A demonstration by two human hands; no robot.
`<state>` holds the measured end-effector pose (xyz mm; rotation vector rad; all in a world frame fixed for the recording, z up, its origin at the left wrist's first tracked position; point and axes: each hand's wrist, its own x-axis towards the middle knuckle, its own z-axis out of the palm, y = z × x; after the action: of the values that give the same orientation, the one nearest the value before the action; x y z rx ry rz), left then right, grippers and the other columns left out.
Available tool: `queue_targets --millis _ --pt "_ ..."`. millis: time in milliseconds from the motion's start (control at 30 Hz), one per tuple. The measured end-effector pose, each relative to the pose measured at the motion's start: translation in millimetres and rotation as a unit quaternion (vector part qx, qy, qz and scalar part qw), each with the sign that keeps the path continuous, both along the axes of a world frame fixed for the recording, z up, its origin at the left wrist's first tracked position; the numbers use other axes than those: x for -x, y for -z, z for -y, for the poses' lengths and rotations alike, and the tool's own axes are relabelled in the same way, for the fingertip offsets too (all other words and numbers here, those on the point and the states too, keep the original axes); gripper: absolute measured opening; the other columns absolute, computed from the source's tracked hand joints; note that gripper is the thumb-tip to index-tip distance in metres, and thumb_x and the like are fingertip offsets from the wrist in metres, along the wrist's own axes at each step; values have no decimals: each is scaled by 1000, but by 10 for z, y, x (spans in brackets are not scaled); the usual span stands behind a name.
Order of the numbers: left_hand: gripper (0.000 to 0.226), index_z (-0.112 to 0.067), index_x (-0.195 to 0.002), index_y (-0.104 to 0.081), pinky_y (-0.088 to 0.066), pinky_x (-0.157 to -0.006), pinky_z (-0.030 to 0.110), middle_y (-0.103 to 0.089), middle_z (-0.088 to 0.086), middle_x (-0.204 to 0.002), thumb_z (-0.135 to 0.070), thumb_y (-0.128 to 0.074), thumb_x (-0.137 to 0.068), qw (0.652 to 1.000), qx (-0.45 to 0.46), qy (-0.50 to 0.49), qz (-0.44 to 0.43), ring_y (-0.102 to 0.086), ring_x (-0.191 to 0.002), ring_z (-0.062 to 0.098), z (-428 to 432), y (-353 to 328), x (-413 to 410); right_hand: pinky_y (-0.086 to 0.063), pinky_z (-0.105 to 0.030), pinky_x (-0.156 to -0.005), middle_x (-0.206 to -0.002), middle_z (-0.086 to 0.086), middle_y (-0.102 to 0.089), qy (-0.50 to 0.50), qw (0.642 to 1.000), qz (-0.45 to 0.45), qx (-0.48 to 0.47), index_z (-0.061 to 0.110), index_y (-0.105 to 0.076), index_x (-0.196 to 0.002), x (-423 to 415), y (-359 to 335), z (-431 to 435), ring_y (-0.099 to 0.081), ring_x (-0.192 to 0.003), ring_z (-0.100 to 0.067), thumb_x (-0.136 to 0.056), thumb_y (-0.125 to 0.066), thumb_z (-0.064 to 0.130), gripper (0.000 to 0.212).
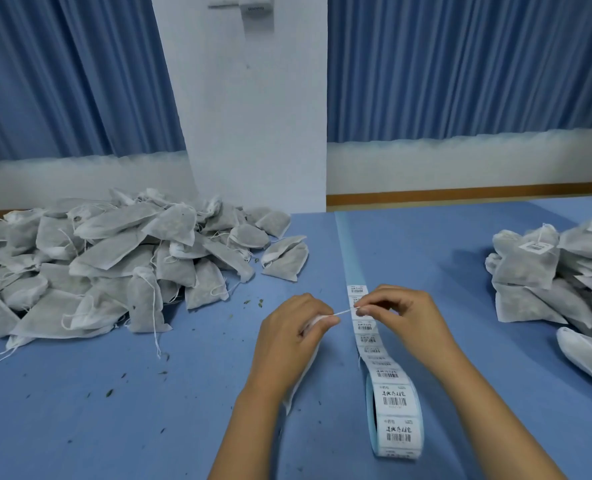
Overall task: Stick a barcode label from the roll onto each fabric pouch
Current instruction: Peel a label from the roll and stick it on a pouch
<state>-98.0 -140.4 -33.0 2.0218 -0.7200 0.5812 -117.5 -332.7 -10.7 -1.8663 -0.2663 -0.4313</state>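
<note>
One white nonwoven pouch (pixel 301 374) just left of the label roll (pixel 395 417), mostly hidden inside the left hand (pixel 287 337), with only a soft crumpled edge showing below the palm. Left grip clamped round the pouch, thumb and forefinger pinched at its gathered mouth. Thin white drawstring (pixel 345 311) pulled taut from that pinch rightward, beyond the roll, to the right hand (pixel 398 313). Right grip pinched together on the string's end, remaining fingers curled. Roll standing on its edge on the blue desk (pixel 114 410): a squat cylinder of smooth white rectangular labels printed with black barcodes and characters, pale blue liner at the rims. Label strip (pixel 365 329) unwound from the roll's top and laid flat away from it under the drawstring, followed further out by bare pale blue backing (pixel 346 244). Well to the left of the roll and further back, a loose heap of grey-white pouches (pixel 114 258), plump, wrinkled, strings trailing. Between heap and roll, dark green leaf crumbs (pixel 253 303) scattered on the desk. Well to the right of the roll, a flatter stack of pouches (pixel 526 306), the top one bearing a barcode label (pixel 538 246). Beyond the roll, pleated blue curtains (pixel 461 64) either side of a plain white pillar (pixel 253 116).
</note>
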Motion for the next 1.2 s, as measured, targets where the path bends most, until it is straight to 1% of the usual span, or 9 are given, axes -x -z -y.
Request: queue_targets --millis 167,333,467,600,700,800,933,1100,1200 --pt "24 -31 -73 -70 -44 -82 27 -68 -15 -80 -43 -56 -87 994 45 58 -84 -62 -83 9 81 -21 32 -44 -7 -64 -69 7 -72 89 990 -37 -107 15 -74 -73 -14 91 58 -60 -62 1 -81 -68 -2 19" --pt "30 -35 -78 -76 -44 -78 19 -73 -12 -81 -10 -65 -90 972 151 103 -145 -65 -84 6 127 -23 71 -41 -5 -60 -62 10 -69 140 982 -63 -113 15 -74 -72 -57 151 130 -58 -57 4 -82 -69 2 17" --pt "33 -32 -90 -78 -44 -77 9 -75 -12 -93 -2 -63 -90 948 242 105 -176 -66 -91 2 198 -41 95 -43 -7 -64 -68 4 -72 114 989 -83 -34 14 -75 -72 -74 220 61 -62 -64 -3 -79 -72 1 14" --pt "41 -39 -108 -70 -39 -82 9 -68 -32 -98 -3 -61 -92 975 172 52 -131 -52 -82 -10 235 -10 21 -38 -10 -62 -73 6 -69 37 997 -46 45 11 -78 -79 -66 214 -41 -54 -60 -2 -78 -74 0 12" --pt "32 -33 -115 -69 -33 -88 20 -57 -26 -128 -11 -63 -93 1000 -26 4 -11 -45 -83 -3 249 49 -39 -37 -16 -63 -72 9 -64 -4 997 -2 78 10 -77 -83 -31 206 -24 -46 -60 -5 -80 -73 2 10" --pt "17 -31 -103 -77 -32 -81 26 -67 -21 -117 -26 -69 -88 995 -99 -24 21 -44 -81 7 246 92 -75 -40 -21 -64 -73 6 -62 -17 997 26 74 10 -73 -75 3 181 38 -46 -62 -7 -78 -75 2 8" --pt "8 -32 -89 -78 -28 -81 24 -68 -22 -93 -28 -73 -85 993 -114 -21 19 -41 -83 2 266 94 -62 -41 -17 -69 -86 1 -65 -29 995 67 67 9 -69 -73 10 155 81 -55 -73 -5 -78 -73 -1 12" --pt "8 -32 -83 -76 -15 -90 6 -57 -18 -93 -25 -73 -85 994 -23 11 -104 -39 -105 3 302 86 19 -46 -24 -73 -81 5 -70 -37 997 30 54 15 -68 -78 15 201 47 -60 -75 -13 -83 -70 5 12" --pt "13 -31 -77 -73 -27 -97 23 -64 -14 -86 -21 -74 -85 993 7 21 -119 -50 -99 7 324 57 43 -49 -32 -73 -73 0 -69 -29 999 18 14 13 -69 -76 1 200 29 -61 -71 -24 -82 -71 4 11"
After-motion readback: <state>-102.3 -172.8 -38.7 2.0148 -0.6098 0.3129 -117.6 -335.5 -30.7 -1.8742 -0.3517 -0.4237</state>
